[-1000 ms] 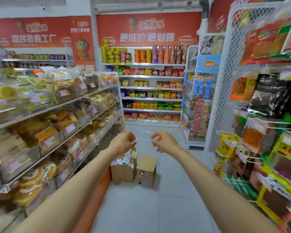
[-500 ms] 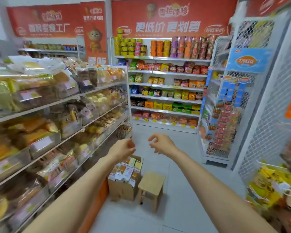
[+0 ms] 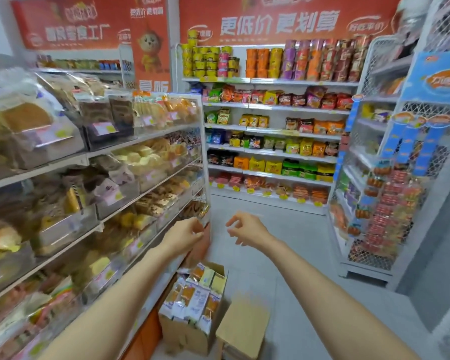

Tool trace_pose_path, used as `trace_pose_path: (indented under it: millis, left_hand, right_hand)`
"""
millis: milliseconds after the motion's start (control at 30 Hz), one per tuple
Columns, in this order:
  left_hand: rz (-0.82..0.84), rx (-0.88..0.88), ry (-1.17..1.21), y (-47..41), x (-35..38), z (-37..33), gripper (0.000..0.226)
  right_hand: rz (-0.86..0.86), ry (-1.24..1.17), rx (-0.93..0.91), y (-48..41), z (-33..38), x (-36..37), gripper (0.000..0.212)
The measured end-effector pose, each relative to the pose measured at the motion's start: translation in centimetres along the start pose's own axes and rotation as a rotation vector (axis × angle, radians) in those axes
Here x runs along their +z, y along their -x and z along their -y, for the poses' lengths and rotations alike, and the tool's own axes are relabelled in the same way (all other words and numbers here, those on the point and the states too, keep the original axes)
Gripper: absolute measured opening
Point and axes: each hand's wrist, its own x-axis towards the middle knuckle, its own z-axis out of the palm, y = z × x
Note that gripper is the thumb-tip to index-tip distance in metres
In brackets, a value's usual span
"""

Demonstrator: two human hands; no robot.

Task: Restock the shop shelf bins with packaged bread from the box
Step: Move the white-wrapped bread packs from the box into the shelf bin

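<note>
hovering empty, loosely curled: left hand, right hand, above cardboard box of glossy bread packs

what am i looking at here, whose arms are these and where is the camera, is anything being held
No machine here: a person wears a wide-angle camera on the head, looking forward and down along both bare arms. The left hand and right hand reach ahead, fingers loosely curled, holding nothing. On the floor below stands a cardboard box full of packaged bread, a small wooden stool beside it. The shelf bins on the left hold wrapped baked goods.
</note>
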Motion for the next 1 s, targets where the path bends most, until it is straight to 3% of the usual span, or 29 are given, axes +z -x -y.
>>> trace_pose_path:
  millis: [433,767,1000]
  left_hand:
    - [0.041,-0.015,0.0,-18.8,3.4,3.0,0.017]
    - [-0.02,-0.178,-0.035,-30.5,7.0,5.4,0.021]
    - [-0.087,-0.35,-0.013,-37.8,9.3,5.0,0.02]
  right_hand:
    - [0.017,-0.01,-0.022,-20.2,-4.2,-2.3,0.01]
    - [0.144,-0.029,-0.187,-36.2,-8.7,-2.8,0.012]
    - [0.332,0.024,-0.303,-46.6,-11.5,-3.8,0.009]
